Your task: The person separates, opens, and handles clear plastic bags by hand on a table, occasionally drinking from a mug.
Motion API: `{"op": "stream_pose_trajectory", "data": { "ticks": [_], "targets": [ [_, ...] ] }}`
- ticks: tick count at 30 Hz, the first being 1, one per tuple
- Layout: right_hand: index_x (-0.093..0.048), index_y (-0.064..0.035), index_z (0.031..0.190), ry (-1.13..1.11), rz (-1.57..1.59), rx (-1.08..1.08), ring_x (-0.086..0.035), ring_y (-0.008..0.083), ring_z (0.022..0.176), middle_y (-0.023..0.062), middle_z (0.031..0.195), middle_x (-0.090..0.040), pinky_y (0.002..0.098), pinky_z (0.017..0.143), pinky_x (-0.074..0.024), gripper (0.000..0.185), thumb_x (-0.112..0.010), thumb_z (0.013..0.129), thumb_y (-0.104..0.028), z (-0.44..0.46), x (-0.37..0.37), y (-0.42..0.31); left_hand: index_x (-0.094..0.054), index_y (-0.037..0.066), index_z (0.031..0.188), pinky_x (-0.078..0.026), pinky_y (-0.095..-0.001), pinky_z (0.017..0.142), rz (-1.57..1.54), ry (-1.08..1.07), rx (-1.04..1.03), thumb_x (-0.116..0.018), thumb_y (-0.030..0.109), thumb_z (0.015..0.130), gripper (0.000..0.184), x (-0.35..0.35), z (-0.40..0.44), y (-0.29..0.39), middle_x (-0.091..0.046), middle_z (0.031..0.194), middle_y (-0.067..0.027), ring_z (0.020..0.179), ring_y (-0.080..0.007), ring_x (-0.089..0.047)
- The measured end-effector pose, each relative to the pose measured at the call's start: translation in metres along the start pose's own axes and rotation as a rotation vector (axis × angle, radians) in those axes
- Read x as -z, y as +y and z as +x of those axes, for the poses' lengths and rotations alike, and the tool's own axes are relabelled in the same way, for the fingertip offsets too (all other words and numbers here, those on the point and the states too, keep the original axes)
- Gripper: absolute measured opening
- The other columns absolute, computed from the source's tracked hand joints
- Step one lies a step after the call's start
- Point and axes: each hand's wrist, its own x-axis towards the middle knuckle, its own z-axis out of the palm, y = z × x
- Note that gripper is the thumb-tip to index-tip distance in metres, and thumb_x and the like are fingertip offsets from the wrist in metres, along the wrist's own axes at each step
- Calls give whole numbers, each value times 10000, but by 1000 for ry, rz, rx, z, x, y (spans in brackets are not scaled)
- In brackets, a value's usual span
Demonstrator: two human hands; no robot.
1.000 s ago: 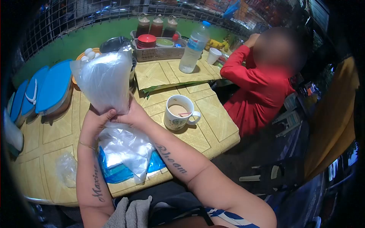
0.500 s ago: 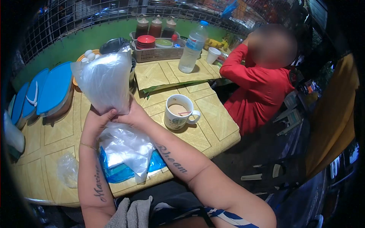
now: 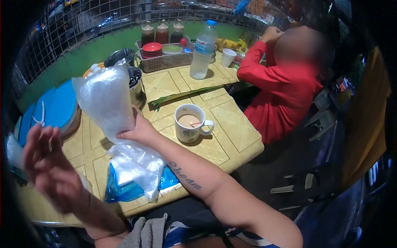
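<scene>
Yellow tabletop (image 3: 237, 130); green wall (image 3: 62, 62); right grip (image 3: 138, 126) clamped on clear plastic (image 3: 105, 95), left hand (image 3: 53, 173) apart.

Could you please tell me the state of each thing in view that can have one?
Left hand: open, raised, blurred
Right hand: closed on the plastic bundle
Plastic bundle: held up off the table
Mug: upright, partly full
Water bottle: upright, capped
White cup: upright, contents not visible
Blue-lidded container: lid on
Red dishes: stacked
Sauce bottles: upright, dark contents
</scene>
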Motion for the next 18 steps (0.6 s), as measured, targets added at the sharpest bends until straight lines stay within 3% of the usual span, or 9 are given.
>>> {"op": "stream_pose_trajectory", "data": {
  "ticks": [4,18],
  "targets": [
    [-199,10,1477,-6,9,5,-474,296,1303,209,1391,-481,368,1096,-361,1183,-932,591,-266,1,-1,7,-498,44,1288,-392,-435,998,-180,-301,-172,-521,362,958,459,-21,3,59,-507,1311,-201,1162,-241,-526],
    [-205,4,1475,25,-70,-53,-481,319,1300,216,1410,-461,381,1086,-381,1192,-925,573,-289,1,-6,4,-512,61,1269,-386,-431,1000,-201,-369,-95,-522,359,961,429,13,-22,71,-513,1268,-173,1130,-223,-529]
  ]
}}
